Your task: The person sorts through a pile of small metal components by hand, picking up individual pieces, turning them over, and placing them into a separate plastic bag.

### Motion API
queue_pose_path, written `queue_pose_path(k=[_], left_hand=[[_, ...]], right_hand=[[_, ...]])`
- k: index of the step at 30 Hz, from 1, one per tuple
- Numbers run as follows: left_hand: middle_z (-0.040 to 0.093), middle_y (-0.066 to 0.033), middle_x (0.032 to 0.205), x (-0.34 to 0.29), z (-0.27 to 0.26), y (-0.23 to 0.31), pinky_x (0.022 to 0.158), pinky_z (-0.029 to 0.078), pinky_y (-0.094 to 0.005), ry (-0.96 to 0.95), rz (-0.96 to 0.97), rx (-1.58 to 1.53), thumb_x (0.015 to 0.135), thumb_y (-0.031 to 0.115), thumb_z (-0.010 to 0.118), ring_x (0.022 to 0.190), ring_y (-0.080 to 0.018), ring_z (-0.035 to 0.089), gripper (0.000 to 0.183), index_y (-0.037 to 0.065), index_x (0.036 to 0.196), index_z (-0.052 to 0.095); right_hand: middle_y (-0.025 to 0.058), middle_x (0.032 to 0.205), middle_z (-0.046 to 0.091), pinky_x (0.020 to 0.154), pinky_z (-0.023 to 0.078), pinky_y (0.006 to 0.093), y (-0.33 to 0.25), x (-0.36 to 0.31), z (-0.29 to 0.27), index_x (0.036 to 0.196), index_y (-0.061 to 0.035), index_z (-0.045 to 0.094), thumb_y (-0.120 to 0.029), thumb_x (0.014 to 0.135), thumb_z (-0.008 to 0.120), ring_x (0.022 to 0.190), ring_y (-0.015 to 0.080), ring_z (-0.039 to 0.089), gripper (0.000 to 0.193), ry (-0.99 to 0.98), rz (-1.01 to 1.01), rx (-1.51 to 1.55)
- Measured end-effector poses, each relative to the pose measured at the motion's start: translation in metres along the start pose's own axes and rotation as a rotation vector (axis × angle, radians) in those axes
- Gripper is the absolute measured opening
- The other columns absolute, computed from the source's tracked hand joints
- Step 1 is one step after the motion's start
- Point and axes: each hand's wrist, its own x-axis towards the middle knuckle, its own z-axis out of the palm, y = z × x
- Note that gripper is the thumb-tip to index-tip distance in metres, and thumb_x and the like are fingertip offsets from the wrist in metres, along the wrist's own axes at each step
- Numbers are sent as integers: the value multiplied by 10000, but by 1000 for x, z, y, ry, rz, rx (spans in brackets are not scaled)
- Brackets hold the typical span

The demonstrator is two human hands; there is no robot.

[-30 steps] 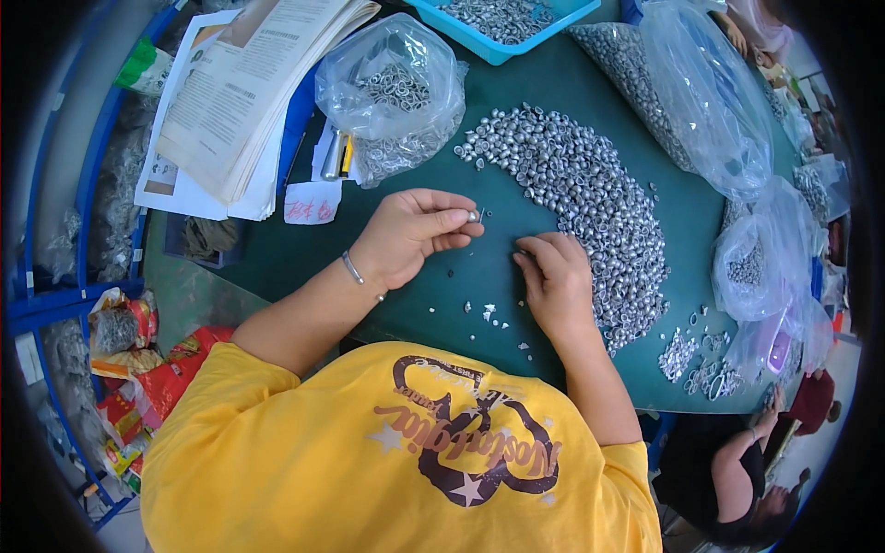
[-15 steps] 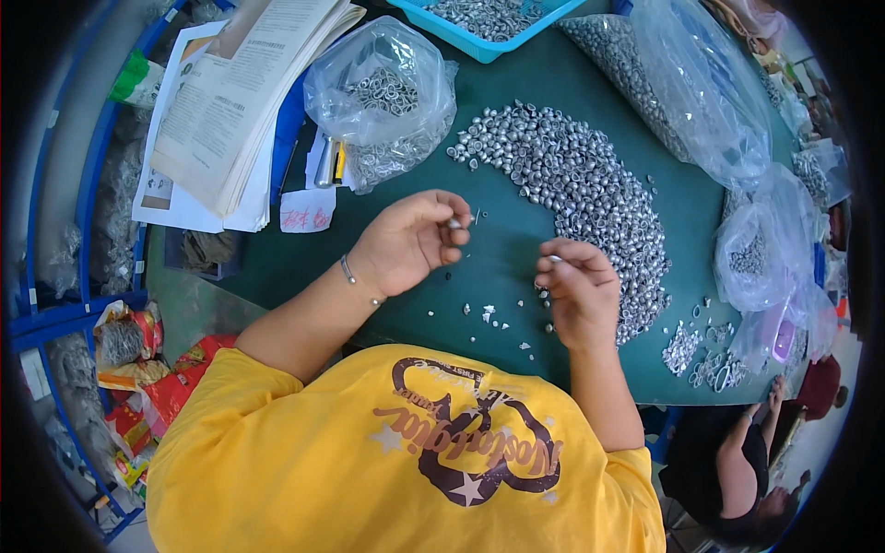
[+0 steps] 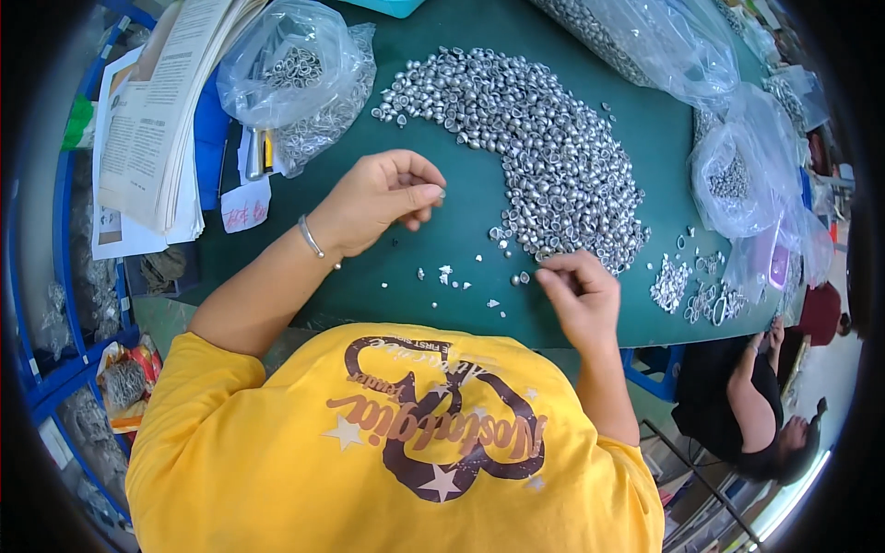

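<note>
A curved heap of small silver dome-shaped metal pieces (image 3: 553, 147) lies on the green table. To its left, my left hand (image 3: 392, 198) is closed in a pinch, and a bit of a small metal piece (image 3: 441, 194) shows at its fingertips. My right hand (image 3: 585, 293) reaches the heap's near end with thumb and forefinger apart, nothing visible between them. Just left of those fingers lie two loose dome pieces (image 3: 520, 278). Small whitish flakes (image 3: 446, 275) are scattered on the table between my hands.
A clear bag of metal rings (image 3: 295, 69) and stacked papers (image 3: 157, 129) stand at the left. Bags of metal pieces (image 3: 728, 175) line the right. Small parts (image 3: 668, 284) and scissors (image 3: 718, 309) lie near the right edge. Another person (image 3: 737, 396) sits at the lower right.
The whole view has shifted, so table things appear farther left and up. My right hand has moved to the heap's near end and its fingers have parted; the silver piece there no longer shows.
</note>
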Motion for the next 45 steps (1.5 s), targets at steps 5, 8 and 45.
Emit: queue_pose_path(k=[5, 8, 45], left_hand=[[615, -114, 905, -2, 26, -16, 657, 509, -235, -228, -124, -555, 880, 41, 508, 745, -131, 604, 130, 2, 993, 558], [618, -123, 931, -6, 31, -19, 683, 511, -236, -261, -177, -635, 882, 35, 502, 775, -134, 609, 157, -3, 1023, 561], [597, -99, 830, 5, 49, -15, 624, 533, -258, -183, -176, -469, 831, 37, 509, 728, -164, 624, 80, -1, 895, 538]], right_hand=[[117, 745, 554, 583, 467, 351, -2, 0, 13, 806, -13, 605, -15, 712, 658, 669, 299, 567, 108, -104, -255, -338], [123, 752, 551, 590, 467, 355, -6, 2, 11, 792, -7, 590, 3, 721, 638, 683, 307, 565, 87, -122, -215, -321], [125, 753, 556, 584, 481, 350, 1, -8, 18, 852, -29, 625, -53, 694, 687, 655, 293, 569, 172, -48, -323, -391]])
